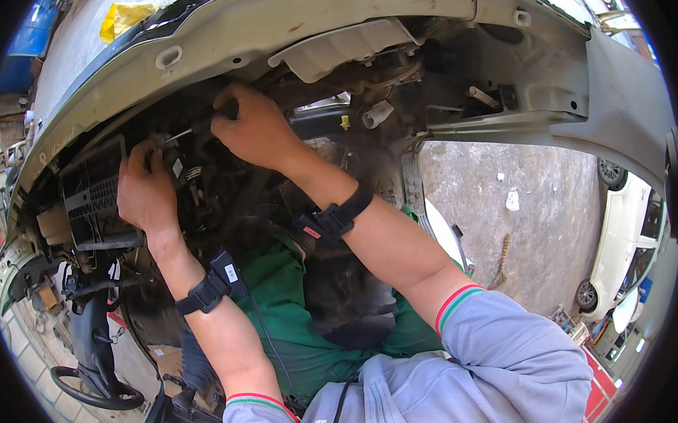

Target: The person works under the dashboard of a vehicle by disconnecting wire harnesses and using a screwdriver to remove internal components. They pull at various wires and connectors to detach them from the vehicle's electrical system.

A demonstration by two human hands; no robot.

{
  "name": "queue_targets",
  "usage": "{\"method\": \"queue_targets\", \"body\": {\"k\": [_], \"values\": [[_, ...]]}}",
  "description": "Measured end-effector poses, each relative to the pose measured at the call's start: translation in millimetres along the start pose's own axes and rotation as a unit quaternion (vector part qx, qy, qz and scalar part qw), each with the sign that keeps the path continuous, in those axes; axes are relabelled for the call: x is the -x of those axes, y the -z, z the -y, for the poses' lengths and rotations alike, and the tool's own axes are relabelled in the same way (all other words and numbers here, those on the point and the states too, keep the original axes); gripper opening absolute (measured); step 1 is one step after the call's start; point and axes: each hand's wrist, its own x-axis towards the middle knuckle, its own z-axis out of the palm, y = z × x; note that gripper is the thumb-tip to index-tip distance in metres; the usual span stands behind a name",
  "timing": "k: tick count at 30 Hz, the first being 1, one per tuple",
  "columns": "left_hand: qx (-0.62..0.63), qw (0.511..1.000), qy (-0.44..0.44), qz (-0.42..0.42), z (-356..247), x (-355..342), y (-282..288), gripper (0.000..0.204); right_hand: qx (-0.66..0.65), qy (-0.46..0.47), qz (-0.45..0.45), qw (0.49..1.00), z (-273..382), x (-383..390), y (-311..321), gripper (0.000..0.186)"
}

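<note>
Holding a screwdriver (199, 127) in my right hand (254, 128), I have my grip clenched around its dark handle at about 11 o'clock from the picture's middle. Its thin metal shaft points toward 9 o'clock, the tip meeting a dark part (182, 167) inside the stripped dashboard cavity. My left hand (147, 191) sits just below and toward 8 o'clock of the tool, fingers curled onto that same part close to the tip; the grip looks closed on it, though the fingertips are hidden in shadow.

Both wrists wear black straps: one on the right wrist (332, 219) near the middle, one on the left (210, 287) at 7 o'clock, with a thin cable running down from it. My grey sleeves with red and green cuffs (504, 355) come in from 5 and 6 o'clock.

At 9 o'clock of my left hand is a black vent grille (92, 193). Above, from 10 to 2 o'clock, arches the pale body frame (285, 25), with a yellow rag (122, 17) at 11 o'clock. A white connector (377, 114) hangs at 12 o'clock. Under my arms lies green cloth (282, 289). A steering wheel (93, 385) lies at 8 o'clock. Bare concrete ground (536, 225) shows at 3 o'clock, with a white car (627, 237) beyond it.
</note>
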Motion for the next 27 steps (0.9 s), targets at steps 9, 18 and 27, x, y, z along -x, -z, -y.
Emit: {"method": "queue_targets", "body": {"k": [9, 18, 27], "values": [[-0.014, 0.999, 0.023, 0.03, -5, 0, 3, 0.021, -0.032, -0.023, 0.016, 0.999, -4, -5, -1, 0.026], [0.006, 1.0, 0.015, 0.021, -1, 0, 1, 0.019, -0.143, -0.015, 0.001, 0.99, 3, -6, 3, 0.014], [0.012, 0.999, 0.044, 0.006, -2, 1, 1, 0.019, -0.351, -0.038, 0.01, 0.935, 16, 0, 2, 0.013]]}}
